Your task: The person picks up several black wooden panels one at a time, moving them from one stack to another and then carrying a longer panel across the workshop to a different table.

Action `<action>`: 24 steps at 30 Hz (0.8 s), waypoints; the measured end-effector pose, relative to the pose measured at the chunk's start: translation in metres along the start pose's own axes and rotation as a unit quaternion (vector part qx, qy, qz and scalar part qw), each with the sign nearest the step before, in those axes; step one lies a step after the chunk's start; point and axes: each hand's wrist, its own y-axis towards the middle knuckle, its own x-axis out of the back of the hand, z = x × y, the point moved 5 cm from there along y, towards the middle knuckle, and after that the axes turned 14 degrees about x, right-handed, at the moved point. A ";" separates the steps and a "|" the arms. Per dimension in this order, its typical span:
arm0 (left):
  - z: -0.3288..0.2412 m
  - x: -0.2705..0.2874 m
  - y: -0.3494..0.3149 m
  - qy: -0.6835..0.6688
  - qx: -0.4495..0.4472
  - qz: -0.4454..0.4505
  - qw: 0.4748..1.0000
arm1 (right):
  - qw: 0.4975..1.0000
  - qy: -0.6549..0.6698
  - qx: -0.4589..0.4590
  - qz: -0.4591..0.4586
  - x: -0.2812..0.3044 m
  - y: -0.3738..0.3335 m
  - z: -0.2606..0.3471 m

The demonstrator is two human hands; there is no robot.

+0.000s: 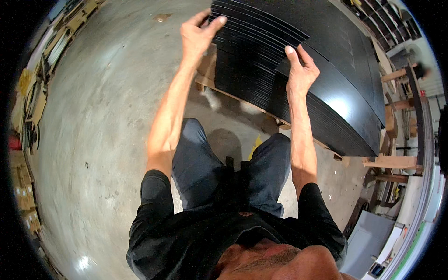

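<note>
Over at two o'clock sits the big black stack [347, 100]; just past twelve, thin black sheets [254, 30] show their edges, left hand [201, 35] pinching one end, right hand [302, 70] curled by the other, grip unclear, spread presumably for steadiness.

Both arms reach forward to a stack of black sheets [350, 86] with fanned edges. The left hand [198, 36] is at its left edge, thumb over the black; the right hand [303, 72] is near the fanned part's right side. How firmly either grips is unclear. Wooden supports [242, 99] show beneath, above a grey concrete floor [93, 140].
</note>
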 end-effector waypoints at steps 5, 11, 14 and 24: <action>0.006 0.004 -0.004 0.040 -0.009 -0.002 0.999 | 0.999 -0.029 0.019 0.020 0.002 0.004 -0.006; 0.023 0.011 0.007 -0.021 -0.033 -0.036 0.999 | 0.997 -0.040 0.062 0.021 -0.011 0.003 0.003; 0.013 0.010 0.002 0.002 -0.071 -0.073 0.995 | 0.987 -0.104 0.114 0.044 -0.016 0.008 0.016; -0.021 0.016 -0.015 0.134 -0.206 -0.133 0.960 | 0.989 0.123 0.003 0.076 -0.009 -0.004 -0.010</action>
